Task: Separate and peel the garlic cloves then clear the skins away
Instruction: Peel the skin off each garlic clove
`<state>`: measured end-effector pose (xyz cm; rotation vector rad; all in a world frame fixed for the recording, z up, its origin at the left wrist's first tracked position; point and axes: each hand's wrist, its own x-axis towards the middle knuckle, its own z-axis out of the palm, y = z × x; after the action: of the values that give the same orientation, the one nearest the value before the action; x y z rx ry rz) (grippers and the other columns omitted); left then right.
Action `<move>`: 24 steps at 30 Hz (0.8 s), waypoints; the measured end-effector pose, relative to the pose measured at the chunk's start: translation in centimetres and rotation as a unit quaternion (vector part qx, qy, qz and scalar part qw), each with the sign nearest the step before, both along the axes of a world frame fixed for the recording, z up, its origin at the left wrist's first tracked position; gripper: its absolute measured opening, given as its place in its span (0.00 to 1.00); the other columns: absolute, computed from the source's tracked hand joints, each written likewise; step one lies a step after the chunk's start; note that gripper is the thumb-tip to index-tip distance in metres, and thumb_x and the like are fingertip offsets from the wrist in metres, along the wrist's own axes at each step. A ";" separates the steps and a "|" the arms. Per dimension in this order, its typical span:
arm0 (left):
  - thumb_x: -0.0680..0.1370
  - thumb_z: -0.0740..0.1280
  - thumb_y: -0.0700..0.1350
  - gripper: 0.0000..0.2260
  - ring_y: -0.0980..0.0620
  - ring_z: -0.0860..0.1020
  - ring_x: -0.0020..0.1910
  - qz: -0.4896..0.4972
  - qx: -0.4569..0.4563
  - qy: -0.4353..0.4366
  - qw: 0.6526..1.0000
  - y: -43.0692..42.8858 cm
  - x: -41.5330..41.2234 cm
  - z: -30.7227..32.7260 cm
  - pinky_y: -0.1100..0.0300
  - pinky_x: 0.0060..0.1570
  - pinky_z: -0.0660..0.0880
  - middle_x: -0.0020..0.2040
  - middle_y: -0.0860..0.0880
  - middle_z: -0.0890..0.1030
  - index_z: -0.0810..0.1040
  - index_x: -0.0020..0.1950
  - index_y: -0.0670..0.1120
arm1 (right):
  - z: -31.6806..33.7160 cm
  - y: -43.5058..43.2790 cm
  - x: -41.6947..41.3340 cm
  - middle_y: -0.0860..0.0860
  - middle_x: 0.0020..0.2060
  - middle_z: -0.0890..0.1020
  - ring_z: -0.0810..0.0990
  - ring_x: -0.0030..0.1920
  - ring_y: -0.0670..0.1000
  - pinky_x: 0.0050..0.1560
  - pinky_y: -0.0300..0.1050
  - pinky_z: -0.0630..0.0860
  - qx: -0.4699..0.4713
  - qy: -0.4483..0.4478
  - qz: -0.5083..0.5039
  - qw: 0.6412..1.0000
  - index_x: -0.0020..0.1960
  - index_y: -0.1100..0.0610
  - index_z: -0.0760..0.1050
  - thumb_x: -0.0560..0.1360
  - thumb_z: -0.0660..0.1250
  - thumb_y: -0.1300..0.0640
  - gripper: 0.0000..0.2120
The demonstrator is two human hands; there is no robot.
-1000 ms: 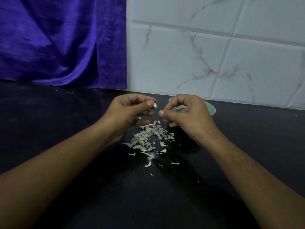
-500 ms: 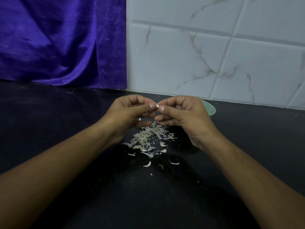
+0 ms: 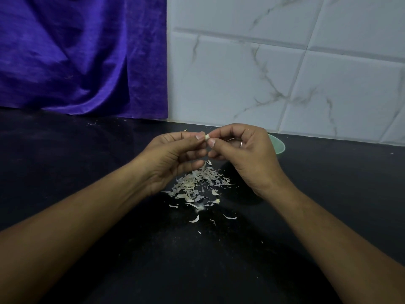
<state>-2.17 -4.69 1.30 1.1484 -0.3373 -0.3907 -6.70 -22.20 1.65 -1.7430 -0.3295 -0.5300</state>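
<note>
from the head view, both hands are held just above the black table (image 3: 65,176), thumbs almost meeting. the left hand (image 3: 173,156) has its grip pinched on a small pale garlic clove (image 3: 206,137), and the right hand (image 3: 247,154) has its grip pinched on the same clove from the other side. a heap of papery skins (image 3: 199,183) lies on the table under them. a green bowl (image 3: 280,145) sits behind the right hand, near the tiled wall (image 3: 285,73).

Right hand (image 3: 247,156) now up against left hand (image 3: 175,159), both thumbs on the garlic clove (image 3: 206,136).
</note>
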 end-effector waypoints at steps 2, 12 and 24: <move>0.69 0.75 0.45 0.11 0.57 0.85 0.39 0.000 -0.002 0.000 1.000 -0.1 -0.1 -0.1 0.64 0.35 0.83 0.43 0.46 0.86 0.84 0.49 0.43 | 0.0 0.0 -0.1 0.57 0.36 0.87 0.85 0.37 0.49 0.43 0.40 0.81 -0.005 -0.009 -0.004 1.000 0.51 0.64 0.84 0.77 0.73 0.66 0.03; 0.71 0.75 0.47 0.13 0.54 0.83 0.38 0.062 0.054 -0.130 0.988 -0.2 -0.2 -0.5 0.62 0.37 0.83 0.42 0.43 0.86 0.84 0.50 0.41 | 0.0 -0.2 0.2 0.61 0.38 0.86 0.86 0.39 0.54 0.49 0.50 0.85 0.007 -0.004 -0.008 1.000 0.51 0.66 0.84 0.78 0.72 0.66 0.04; 0.78 0.73 0.39 0.03 0.51 0.84 0.38 0.131 0.109 -0.272 0.947 -0.2 -0.1 -0.7 0.58 0.38 0.82 0.39 0.43 0.87 0.85 0.51 0.41 | 0.0 -0.1 0.1 0.58 0.39 0.87 0.87 0.40 0.54 0.49 0.51 0.85 0.022 0.013 -0.003 1.000 0.51 0.64 0.84 0.78 0.73 0.65 0.03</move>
<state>-2.29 -4.86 0.63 1.4936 -0.6248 0.1383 -6.57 -22.34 1.70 -1.7071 -0.2923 -0.5163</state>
